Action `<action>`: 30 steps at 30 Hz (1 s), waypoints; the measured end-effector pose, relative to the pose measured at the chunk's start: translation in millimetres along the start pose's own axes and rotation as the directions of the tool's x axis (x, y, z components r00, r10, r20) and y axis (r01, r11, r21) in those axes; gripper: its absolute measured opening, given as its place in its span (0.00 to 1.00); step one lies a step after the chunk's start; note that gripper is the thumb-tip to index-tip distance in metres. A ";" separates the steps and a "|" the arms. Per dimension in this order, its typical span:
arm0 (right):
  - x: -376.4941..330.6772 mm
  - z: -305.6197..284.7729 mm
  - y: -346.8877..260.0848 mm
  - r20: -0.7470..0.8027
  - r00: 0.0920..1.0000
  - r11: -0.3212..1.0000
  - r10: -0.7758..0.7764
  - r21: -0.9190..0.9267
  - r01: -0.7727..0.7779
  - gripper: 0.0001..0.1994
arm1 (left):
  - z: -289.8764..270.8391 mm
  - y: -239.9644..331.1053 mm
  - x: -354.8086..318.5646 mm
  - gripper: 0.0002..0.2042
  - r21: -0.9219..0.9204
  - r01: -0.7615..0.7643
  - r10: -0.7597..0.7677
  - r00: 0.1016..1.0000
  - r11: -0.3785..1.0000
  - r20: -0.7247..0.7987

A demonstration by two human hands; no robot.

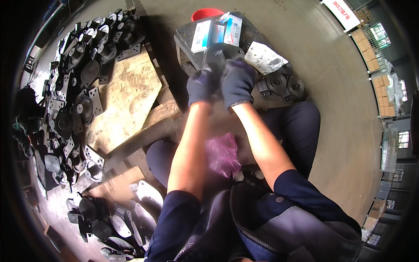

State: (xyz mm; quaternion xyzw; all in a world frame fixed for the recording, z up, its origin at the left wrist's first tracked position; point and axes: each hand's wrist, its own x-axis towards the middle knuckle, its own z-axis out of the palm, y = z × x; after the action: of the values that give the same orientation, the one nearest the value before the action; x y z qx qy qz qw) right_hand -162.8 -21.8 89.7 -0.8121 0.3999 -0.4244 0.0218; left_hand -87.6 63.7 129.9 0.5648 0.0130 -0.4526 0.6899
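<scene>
Both my hands wear dark knit gloves and meet over a dark round metal part [220, 53] at the near edge of a small dark workbench [185, 37]. My left hand [201, 85] grips the part's left side. My right hand [238, 82] closes on its right side. The gloves hide most of the part. Behind the part, blue and white small boxes [216, 34] lie on the bench. A pink plastic bag [223, 153] rests in my lap between my forearms.
A wooden pallet [128, 94] lies at left, ringed by several black flanged metal castings [76, 65]. More castings [279, 83] sit right of the bench under a crumpled white bag [264, 56]. Silvery plates [131, 214] pile at lower left. A red bucket [205, 14] stands behind the bench.
</scene>
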 end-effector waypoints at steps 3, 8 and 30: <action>-5.0 9.8 12.3 0.072 0.984 0.982 -0.163 -0.084 0.168 0.05 | -1.6 -4.3 8.8 0.14 0.002 -0.008 0.008 1.000 1.000 0.022; -10.5 -0.2 -2.7 0.186 0.977 0.976 -0.099 -0.174 0.132 0.02 | -5.0 -8.9 14.8 0.16 0.128 -0.086 0.083 0.996 0.988 0.029; 7.0 -78.1 36.2 0.673 0.639 0.442 0.373 0.477 -0.760 0.07 | 0.6 -14.5 13.6 0.18 0.096 -0.149 0.145 0.988 0.984 0.046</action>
State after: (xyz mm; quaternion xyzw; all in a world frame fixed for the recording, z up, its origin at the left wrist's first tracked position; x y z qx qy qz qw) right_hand -238.7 -27.4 130.7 -0.6159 0.4341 -0.2988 0.5856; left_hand -89.1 55.6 111.8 0.5888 -0.0645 -0.4115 0.6927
